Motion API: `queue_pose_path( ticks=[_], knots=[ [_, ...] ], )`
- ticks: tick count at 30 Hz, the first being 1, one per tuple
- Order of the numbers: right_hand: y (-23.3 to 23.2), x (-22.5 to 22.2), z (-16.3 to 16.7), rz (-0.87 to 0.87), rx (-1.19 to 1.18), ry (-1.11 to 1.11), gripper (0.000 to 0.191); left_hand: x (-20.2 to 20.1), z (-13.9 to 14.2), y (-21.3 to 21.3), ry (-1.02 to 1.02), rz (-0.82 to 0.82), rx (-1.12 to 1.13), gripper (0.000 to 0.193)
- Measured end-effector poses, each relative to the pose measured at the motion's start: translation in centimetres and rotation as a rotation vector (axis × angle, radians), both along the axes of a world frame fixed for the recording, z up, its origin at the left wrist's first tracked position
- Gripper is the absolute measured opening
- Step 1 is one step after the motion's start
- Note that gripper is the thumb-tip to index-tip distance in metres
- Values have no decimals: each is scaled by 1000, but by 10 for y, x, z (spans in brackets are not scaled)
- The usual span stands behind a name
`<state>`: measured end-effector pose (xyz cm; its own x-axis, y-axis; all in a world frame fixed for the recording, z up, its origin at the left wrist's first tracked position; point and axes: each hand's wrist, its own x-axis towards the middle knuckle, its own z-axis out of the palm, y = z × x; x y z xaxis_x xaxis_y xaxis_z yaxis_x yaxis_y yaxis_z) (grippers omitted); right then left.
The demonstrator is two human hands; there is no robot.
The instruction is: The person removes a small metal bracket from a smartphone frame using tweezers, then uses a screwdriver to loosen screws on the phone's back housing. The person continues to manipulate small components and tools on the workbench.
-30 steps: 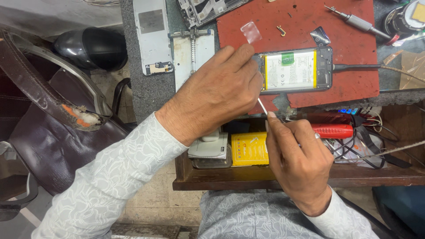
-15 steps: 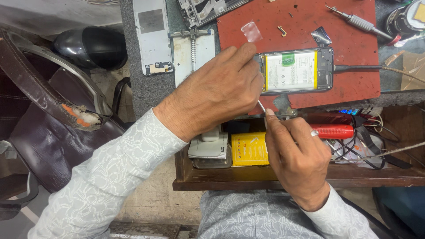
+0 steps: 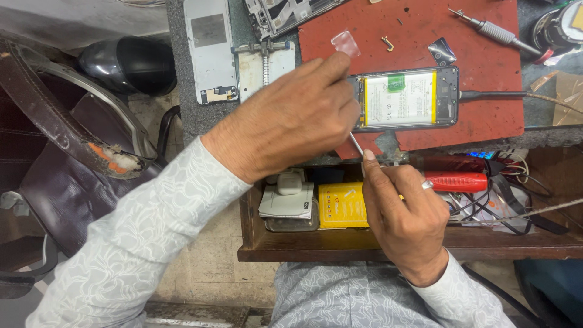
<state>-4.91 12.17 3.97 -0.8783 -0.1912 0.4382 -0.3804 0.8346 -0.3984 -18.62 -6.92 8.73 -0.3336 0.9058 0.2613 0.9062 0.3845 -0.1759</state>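
Observation:
An opened phone with its white-and-green battery showing lies on a red work mat, a cable plugged into its right end. My left hand rests over the phone's left end, fingers pressing on its edge. My right hand is below the mat, closed around a thin metal tool whose tip reaches the phone's lower left corner under my left hand.
A screwdriver, a small screw and a clear plastic piece lie on the mat. A phone back cover and metal clamp sit left. The open drawer below holds a yellow box, red-handled tool and wires.
Both hands stay at the phone's left end; the tool tip has shifted slightly at the lower left corner. Little else has changed.

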Motion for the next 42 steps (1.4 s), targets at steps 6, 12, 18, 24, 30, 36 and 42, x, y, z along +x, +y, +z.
queue_pose_path(
  ticks=[6,12,18,24,30,36,42],
  knots=[
    [0,0,1,-12,4,-2,31,-1,2,-8,-80,8,84,9],
    [2,-2,3,-44,4,8,25,-10,-4,-13,-381,42,226,11],
    [13,3,13,-71,-11,22,28,-17,-5,-22,-485,52,397,14],
    [20,0,15,-75,-81,6,31,-5,4,-30,-478,152,447,18],
    [25,3,8,-102,-107,44,32,33,-4,-33,-415,246,421,61],
    [32,5,-1,-107,-133,33,34,87,-24,-7,-573,679,644,45],
    [35,7,-4,-93,-128,30,38,99,-39,9,-663,809,852,31]
  ],
)
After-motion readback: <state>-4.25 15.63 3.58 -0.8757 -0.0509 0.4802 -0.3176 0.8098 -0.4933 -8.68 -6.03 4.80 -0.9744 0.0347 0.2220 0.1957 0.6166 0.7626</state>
